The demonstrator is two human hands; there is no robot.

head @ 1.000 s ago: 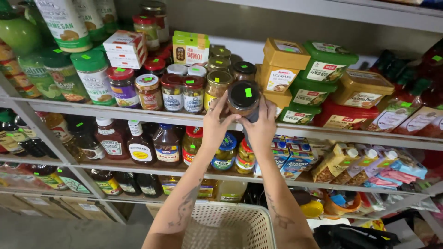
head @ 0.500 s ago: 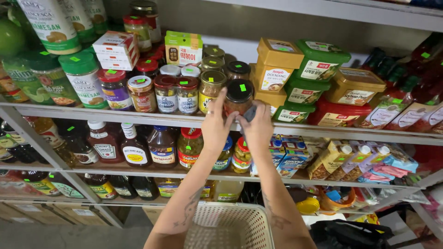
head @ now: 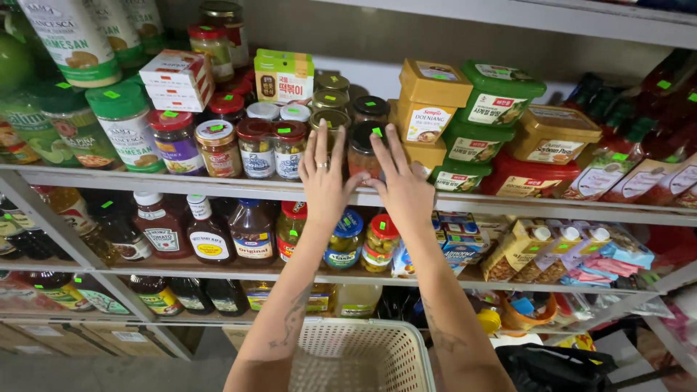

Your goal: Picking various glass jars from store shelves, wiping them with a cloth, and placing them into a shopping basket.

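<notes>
At the shelf's front edge [head: 218, 185], I see both hands' spread, empty fingers [head: 377, 156] flanking the dark-lidded jar [head: 365, 149]; a nudge could topple it.

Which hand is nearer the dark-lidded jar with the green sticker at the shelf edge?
Right. The right hand has its fingers up against the dark-lidded jar; the left hand sits just left of it, in front of the neighbouring gold-lidded jar.

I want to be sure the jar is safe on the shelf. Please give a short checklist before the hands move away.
1. Dark-lid jar upright on the shelf: ok.
2. Jar back from shelf edge: cannot tell, hands cover it.
3. Left hand open, fingers spread: ok.
4. Right hand open, no grip on jar: ok.
5. Neighbour jar standing: ok.
6. Basket below arms: ok.
</notes>
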